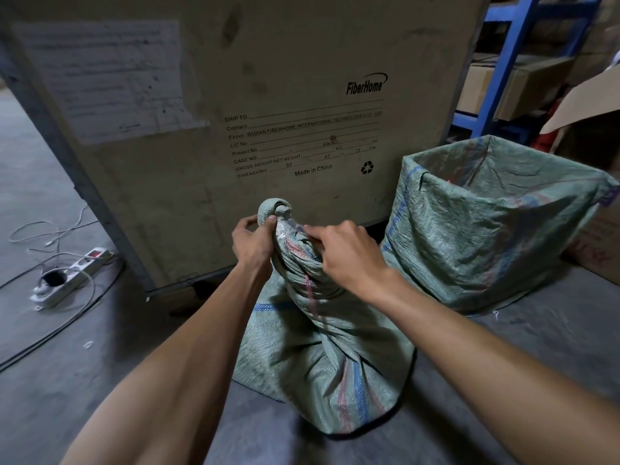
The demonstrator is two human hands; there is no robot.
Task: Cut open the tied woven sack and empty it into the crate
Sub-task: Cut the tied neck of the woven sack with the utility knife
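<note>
Left hand (252, 241) grips knot of green woven plastic sack (322, 347), steadying it | right hand (349, 255) pinches twisted neck | sack uncut

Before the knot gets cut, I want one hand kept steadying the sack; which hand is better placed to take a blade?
Probably right: the left hand grips the knot, while the right hand only pinches the neck below it.

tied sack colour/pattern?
Grey-green woven sack with blue and red stripes; head view.
</note>
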